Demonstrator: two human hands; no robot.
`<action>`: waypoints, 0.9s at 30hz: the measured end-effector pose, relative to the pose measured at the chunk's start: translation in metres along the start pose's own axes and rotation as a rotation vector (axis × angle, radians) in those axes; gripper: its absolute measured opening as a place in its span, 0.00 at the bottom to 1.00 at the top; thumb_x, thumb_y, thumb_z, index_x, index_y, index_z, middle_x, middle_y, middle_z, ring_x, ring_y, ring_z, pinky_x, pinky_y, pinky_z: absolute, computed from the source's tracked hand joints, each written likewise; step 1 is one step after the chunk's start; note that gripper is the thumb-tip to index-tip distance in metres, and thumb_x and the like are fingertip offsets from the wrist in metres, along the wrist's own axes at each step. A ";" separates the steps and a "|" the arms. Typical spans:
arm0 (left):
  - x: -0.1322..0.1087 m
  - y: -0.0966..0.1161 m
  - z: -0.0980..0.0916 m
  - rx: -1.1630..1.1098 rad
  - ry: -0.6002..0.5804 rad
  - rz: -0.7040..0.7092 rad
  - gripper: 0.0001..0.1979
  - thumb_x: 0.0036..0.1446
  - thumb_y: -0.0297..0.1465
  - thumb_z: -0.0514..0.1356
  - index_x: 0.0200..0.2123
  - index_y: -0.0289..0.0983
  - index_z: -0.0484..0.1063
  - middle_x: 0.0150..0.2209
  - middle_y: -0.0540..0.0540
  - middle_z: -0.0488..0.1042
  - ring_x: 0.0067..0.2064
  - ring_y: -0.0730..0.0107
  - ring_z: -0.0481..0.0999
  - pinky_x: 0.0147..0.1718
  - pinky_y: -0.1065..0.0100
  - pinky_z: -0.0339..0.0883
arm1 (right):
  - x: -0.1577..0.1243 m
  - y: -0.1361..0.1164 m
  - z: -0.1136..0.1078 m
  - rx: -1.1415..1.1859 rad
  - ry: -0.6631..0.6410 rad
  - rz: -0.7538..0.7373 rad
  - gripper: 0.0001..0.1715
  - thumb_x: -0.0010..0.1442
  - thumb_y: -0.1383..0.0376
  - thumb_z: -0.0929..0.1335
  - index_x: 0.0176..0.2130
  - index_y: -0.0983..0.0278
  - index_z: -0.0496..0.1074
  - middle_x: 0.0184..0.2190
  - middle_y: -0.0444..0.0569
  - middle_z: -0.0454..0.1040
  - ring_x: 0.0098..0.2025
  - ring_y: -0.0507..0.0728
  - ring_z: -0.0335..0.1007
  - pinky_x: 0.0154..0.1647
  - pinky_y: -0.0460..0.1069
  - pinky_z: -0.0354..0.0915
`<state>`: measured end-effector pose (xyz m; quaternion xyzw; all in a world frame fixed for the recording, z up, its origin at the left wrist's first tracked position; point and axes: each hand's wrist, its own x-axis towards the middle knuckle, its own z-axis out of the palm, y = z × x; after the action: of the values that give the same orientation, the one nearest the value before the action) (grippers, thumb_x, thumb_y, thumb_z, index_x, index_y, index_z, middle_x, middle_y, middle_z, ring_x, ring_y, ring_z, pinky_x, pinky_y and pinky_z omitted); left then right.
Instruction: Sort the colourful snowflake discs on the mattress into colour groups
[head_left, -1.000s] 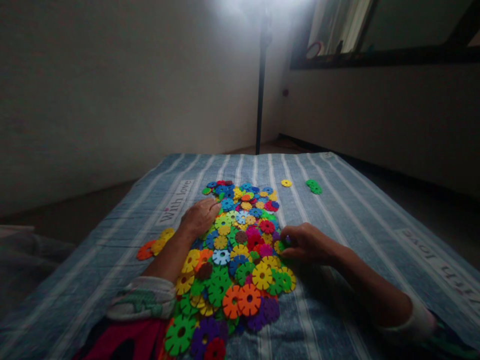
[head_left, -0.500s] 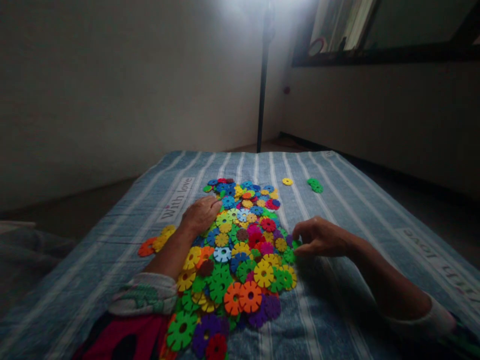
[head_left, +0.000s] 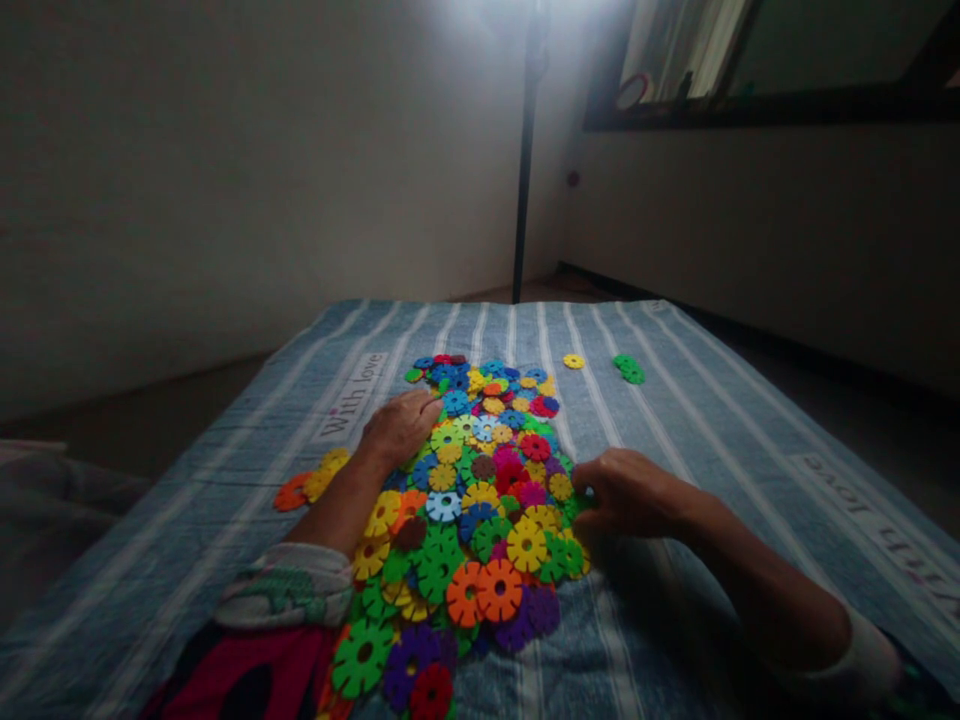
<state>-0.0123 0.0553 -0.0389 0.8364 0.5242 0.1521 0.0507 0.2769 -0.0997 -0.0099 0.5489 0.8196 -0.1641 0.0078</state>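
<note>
We find the notched discs (head_left: 450, 550) heaped from the centre to the lower centre of the frame, on the striped cloth (head_left: 652, 420). In our judgement, stacked pieces could slide or scatter if the left sleeve (head_left: 289, 590), lower left, drags against them. We record flat, round, centrally holed pieces in mixed bright colours, many overlapping. The left hand (head_left: 401, 425), left of centre, lies at the heap's edge; the right hand (head_left: 626, 490), right of centre, is narrowly curled. We cannot tell whether either holds a disc.
</note>
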 end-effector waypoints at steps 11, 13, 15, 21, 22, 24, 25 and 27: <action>-0.001 0.002 -0.002 0.031 0.001 -0.012 0.18 0.59 0.41 0.42 0.28 0.40 0.67 0.36 0.44 0.74 0.41 0.62 0.73 0.44 0.65 0.66 | 0.000 -0.009 -0.005 -0.018 -0.019 0.032 0.09 0.52 0.61 0.70 0.34 0.63 0.76 0.26 0.46 0.73 0.25 0.50 0.58 0.25 0.46 0.46; 0.000 0.002 -0.002 0.026 -0.006 -0.018 0.19 0.60 0.40 0.42 0.30 0.39 0.68 0.38 0.43 0.75 0.43 0.60 0.73 0.46 0.64 0.66 | -0.001 -0.005 -0.005 -0.009 -0.023 0.007 0.09 0.51 0.61 0.69 0.33 0.63 0.75 0.26 0.46 0.72 0.25 0.50 0.57 0.25 0.46 0.45; 0.000 0.002 -0.001 0.012 -0.005 -0.022 0.19 0.59 0.40 0.43 0.32 0.39 0.70 0.40 0.42 0.76 0.46 0.59 0.73 0.48 0.63 0.65 | -0.002 0.000 -0.006 -0.002 -0.026 -0.007 0.09 0.51 0.62 0.69 0.33 0.63 0.74 0.25 0.44 0.70 0.25 0.50 0.56 0.24 0.46 0.45; 0.001 -0.001 0.001 -0.009 -0.017 -0.027 0.20 0.60 0.40 0.42 0.34 0.38 0.71 0.43 0.41 0.76 0.49 0.59 0.73 0.53 0.63 0.63 | -0.007 0.006 -0.011 -0.023 -0.027 0.041 0.10 0.47 0.67 0.68 0.34 0.62 0.74 0.22 0.42 0.66 0.24 0.50 0.54 0.24 0.45 0.46; 0.001 -0.001 0.001 -0.014 -0.013 -0.029 0.19 0.60 0.40 0.43 0.34 0.39 0.71 0.43 0.42 0.76 0.49 0.60 0.73 0.52 0.64 0.64 | -0.008 0.006 -0.012 -0.021 -0.027 0.048 0.11 0.47 0.67 0.68 0.35 0.62 0.74 0.22 0.42 0.66 0.24 0.50 0.54 0.24 0.45 0.46; 0.001 -0.002 0.002 -0.023 -0.001 -0.032 0.18 0.60 0.40 0.44 0.33 0.40 0.70 0.43 0.44 0.77 0.49 0.61 0.73 0.52 0.65 0.64 | -0.009 0.005 -0.011 -0.014 -0.023 0.049 0.12 0.47 0.67 0.69 0.36 0.61 0.74 0.23 0.42 0.66 0.25 0.50 0.55 0.24 0.45 0.46; 0.001 -0.002 0.002 -0.026 0.004 -0.029 0.18 0.60 0.41 0.44 0.33 0.40 0.70 0.42 0.44 0.77 0.48 0.62 0.73 0.51 0.65 0.64 | -0.009 0.004 -0.011 -0.012 -0.016 0.047 0.13 0.47 0.67 0.69 0.37 0.61 0.75 0.23 0.43 0.67 0.25 0.50 0.56 0.25 0.45 0.46; 0.001 -0.003 0.003 -0.028 0.012 -0.026 0.18 0.60 0.41 0.44 0.32 0.40 0.70 0.42 0.44 0.77 0.48 0.61 0.73 0.51 0.65 0.64 | -0.009 0.004 -0.010 -0.009 -0.004 0.043 0.13 0.47 0.66 0.70 0.37 0.61 0.75 0.25 0.44 0.68 0.27 0.51 0.58 0.26 0.46 0.47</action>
<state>-0.0134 0.0574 -0.0422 0.8278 0.5330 0.1639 0.0612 0.2857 -0.1033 -0.0002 0.5662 0.8082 -0.1613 0.0157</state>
